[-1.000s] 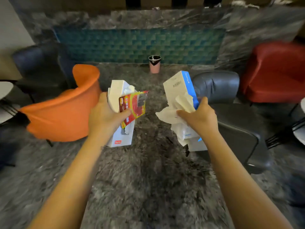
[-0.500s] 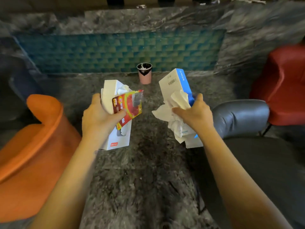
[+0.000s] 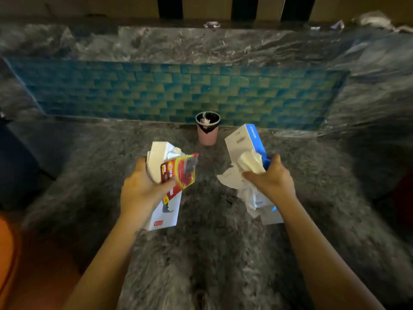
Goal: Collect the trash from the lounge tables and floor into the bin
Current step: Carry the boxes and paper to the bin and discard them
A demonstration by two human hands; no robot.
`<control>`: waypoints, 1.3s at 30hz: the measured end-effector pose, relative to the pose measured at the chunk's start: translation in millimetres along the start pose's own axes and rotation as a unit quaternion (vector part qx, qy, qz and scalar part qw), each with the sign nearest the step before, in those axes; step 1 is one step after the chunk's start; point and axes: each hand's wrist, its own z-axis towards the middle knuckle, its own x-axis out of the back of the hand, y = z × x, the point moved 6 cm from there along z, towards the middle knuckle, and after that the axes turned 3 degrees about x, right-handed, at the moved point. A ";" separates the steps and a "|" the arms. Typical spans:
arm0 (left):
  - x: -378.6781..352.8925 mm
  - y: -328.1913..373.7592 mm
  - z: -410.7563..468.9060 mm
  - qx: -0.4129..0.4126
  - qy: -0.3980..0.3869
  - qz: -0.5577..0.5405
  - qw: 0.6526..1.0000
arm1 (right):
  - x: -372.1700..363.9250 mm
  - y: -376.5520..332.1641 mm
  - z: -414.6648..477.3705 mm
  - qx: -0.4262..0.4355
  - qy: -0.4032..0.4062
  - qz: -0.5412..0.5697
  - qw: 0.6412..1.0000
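Now the pink bin (image 3: 207, 130) stands much nearer than it did half a second ago, larger in the head view and straight ahead on the grey shaggy carpet (image 3: 210, 253), just in front of the blue-green tiled panel (image 3: 178, 90). It has a black liner, with a scrap of something white inside.

Below and left of the bin, the left hand (image 3: 143, 193) is wrapped around a tall white box (image 3: 159, 162), its thumb pressing a red and yellow packet (image 3: 178, 175) against the face of the box; a bit of crumpled white paper pokes up behind the packet. The grasp looks the same as before.

Below and right of the bin, the right hand (image 3: 271, 179) is clenched on a white and blue box (image 3: 243, 139) together with a bunch of crumpled white tissue (image 3: 243, 175), which spills out to the left of the fingers and hangs down below them. That grasp too is unchanged.

Both bundles sit lower than the bin's rim in the view and well short of it, one on each side, with bare carpet between them.

Far left of the bin, the orange chair (image 3: 9, 253) that filled the lower left corner earlier is now only a sliver at the edge. The grey chair and the red chair on the right have slid out of view, leaving a dark blurred mass there.
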 end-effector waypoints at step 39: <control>-579.6 33.9 1148.4 0.145 -0.160 0.032 0.976 | -432.8 23.6 1158.7 -0.211 -0.073 -0.011 0.975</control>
